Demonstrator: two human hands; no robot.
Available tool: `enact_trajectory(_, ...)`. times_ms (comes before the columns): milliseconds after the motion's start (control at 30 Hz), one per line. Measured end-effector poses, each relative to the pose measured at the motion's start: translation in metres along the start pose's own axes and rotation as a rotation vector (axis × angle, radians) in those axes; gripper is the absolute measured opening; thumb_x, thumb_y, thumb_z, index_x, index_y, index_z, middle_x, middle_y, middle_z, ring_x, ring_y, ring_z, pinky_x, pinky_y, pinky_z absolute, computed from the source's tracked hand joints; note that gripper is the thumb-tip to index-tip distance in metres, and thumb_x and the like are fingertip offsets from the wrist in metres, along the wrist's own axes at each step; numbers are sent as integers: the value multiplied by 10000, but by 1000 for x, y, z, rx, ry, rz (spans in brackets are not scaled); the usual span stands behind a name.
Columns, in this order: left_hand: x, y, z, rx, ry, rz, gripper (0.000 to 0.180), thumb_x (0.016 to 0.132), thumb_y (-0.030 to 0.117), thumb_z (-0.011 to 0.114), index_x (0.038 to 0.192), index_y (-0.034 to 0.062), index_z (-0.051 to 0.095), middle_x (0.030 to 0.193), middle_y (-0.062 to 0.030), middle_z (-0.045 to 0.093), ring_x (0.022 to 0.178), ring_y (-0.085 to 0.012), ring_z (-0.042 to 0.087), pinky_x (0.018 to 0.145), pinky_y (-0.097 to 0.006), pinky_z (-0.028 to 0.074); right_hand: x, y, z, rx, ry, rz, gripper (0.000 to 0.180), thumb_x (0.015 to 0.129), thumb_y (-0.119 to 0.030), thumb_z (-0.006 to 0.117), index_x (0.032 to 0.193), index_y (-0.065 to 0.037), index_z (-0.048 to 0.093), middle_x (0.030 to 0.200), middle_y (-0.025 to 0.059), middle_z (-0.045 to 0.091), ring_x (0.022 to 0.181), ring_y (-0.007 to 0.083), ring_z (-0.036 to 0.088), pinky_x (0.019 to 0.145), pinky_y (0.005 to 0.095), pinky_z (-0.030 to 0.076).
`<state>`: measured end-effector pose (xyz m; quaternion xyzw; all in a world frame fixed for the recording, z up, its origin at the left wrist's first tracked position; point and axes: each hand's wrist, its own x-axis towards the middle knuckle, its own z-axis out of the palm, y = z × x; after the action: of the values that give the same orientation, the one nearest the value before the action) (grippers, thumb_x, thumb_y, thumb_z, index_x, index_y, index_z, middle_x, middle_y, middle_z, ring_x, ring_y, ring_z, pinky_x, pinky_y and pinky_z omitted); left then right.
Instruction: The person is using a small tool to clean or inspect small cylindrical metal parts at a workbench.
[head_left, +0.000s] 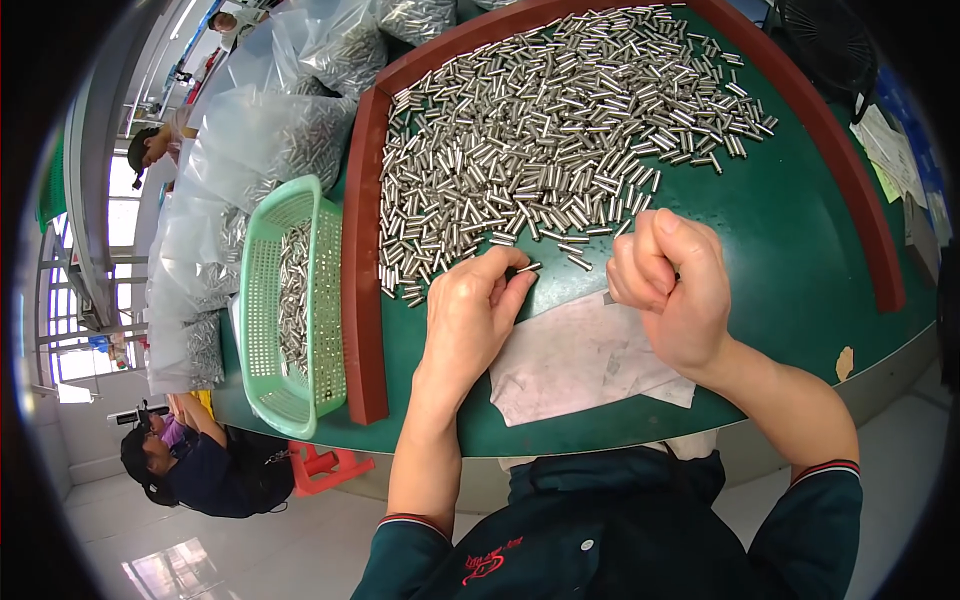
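Between the thumb and forefinger of my left hand is a small metal pin, held just in front of the pile. My right hand is closed, its fingers curled inward above the cloth's right part; what it holds, if anything, is hidden. A stained pale cloth lies on the green table beneath and between my hands. Beyond them spreads a wide pile of short, shiny metal pins, with a few loose ones at its near edge.
Dark red wooden rails border the pile. On the left stand a green plastic basket of pins and several clear bags of metal parts. A black fan is at the far right. Another person sits at lower left by a red stool.
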<state>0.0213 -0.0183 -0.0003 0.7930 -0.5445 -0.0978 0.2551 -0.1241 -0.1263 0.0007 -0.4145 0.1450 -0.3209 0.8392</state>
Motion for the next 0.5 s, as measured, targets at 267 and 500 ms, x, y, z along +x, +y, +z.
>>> enact_trajectory(267,-10,16,9,-271,-152,155,66,685,10,648,739,2,610,511,-23,447,441,-87,376,407,-231,303,0,0,-1,33,-76,-114,393,889,-246,285,520,-115,259,421,-26,246,399,75,162,398,243,167)
enact_trajectory(500,-9,22,12,-241,-151,106,68,663,39,642,697,21,585,509,-72,494,455,-207,479,433,-316,374,-3,6,-1,50,-54,-62,390,884,-249,287,517,-119,261,420,-32,238,397,76,154,396,243,169)
